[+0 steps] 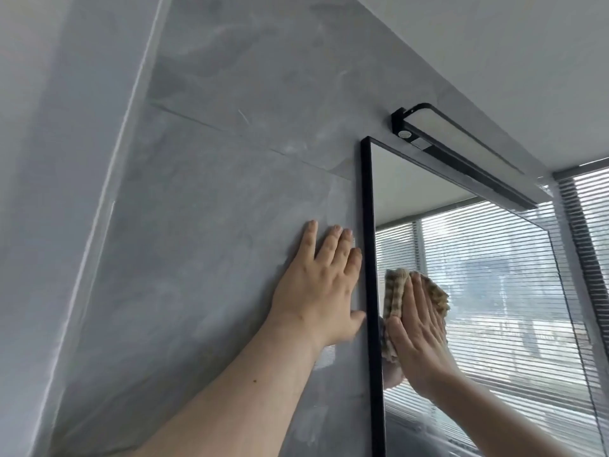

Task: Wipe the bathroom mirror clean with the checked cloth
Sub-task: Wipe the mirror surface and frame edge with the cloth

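Grey marbled wall tiles [230,192] are filling the left and middle of the view, running up to a white ceiling [494,44] at the top right. On the right, the black-framed mirror [494,291] is hanging on that wall, its glass reflecting slatted blinds, and the real window blinds [590,206] are showing at the right edge. A black light bar [461,153] is sitting just above the mirror's top edge. The left hand [319,288] is lying flat on the tiles just left of the frame, its grip fully open with straight fingers and holding nothing, the thumb touching the frame. The right hand [418,331] is pressing against the glass near the mirror's left edge, its grip likewise open, straight fingers pushing the checked cloth [440,298] onto the mirror; the cloth is bunching out around the fingertips.
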A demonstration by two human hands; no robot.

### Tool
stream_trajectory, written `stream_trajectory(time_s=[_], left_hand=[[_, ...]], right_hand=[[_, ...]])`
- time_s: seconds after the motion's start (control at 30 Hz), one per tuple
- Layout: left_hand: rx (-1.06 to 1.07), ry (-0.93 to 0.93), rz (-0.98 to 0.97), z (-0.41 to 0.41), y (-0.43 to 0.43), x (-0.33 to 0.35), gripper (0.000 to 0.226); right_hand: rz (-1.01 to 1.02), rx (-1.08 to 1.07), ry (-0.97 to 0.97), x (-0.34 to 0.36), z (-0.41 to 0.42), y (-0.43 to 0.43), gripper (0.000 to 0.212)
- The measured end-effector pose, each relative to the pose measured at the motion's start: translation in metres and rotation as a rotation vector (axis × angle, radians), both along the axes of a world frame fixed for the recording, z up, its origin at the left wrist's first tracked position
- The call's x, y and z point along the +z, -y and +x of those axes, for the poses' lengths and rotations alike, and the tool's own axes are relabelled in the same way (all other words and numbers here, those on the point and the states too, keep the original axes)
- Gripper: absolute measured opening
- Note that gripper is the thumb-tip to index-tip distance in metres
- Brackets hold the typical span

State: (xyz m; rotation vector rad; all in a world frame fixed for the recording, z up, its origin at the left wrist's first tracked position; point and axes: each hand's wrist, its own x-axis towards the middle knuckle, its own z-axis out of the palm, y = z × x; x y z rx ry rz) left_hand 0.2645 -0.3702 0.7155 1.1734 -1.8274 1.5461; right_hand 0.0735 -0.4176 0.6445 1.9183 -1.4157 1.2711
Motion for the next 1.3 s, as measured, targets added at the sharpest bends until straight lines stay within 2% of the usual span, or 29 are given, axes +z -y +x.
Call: stream_trajectory(time_s=[0.3, 0.43, 0.5, 0.6, 0.7, 0.77, 0.9, 1.2, 1.3], left_hand=[[0.024, -0.024, -0.005, 0.0, -0.002, -0.001, 0.094], [0.12, -0.005, 0.035, -0.002, -0.007, -0.001, 0.096], [0.134, -0.001, 0.044, -0.004, -0.01, 0.006, 0.097], [0.06, 0.066, -0.062, -0.014, -0.012, 0.033, 0.094], [0.156, 0.014, 0.01, -0.016, -0.009, 0.075, 0.119], [0.204, 0.003, -0.023, -0.014, -0.001, 0.09, 0.126], [0.187, 0.026, -0.032, -0.011, 0.01, 0.085, 0.12], [0.148, 0.024, -0.074, -0.011, 0.013, 0.085, 0.119], [0.167, 0.032, -0.083, -0.011, 0.014, 0.084, 0.117]], right_hand=[[-0.009, 0.07, -0.076, 0.001, -0.016, 0.004, 0.073], [-0.166, 0.092, -0.02, 0.002, -0.028, 0.003, 0.076], [-0.241, 0.126, 0.007, 0.004, -0.031, 0.004, 0.07], [-0.276, 0.111, -0.126, 0.001, -0.031, 0.014, 0.062], [-0.265, 0.07, -0.19, 0.004, -0.029, 0.024, 0.059], [-0.283, 0.062, -0.21, 0.013, -0.027, 0.025, 0.059], [-0.357, 0.069, -0.267, 0.042, -0.024, 0.025, 0.06], [-0.376, 0.1, -0.152, 0.161, -0.006, 0.028, 0.06], [-0.355, 0.047, -0.14, 0.202, -0.008, 0.032, 0.068]])
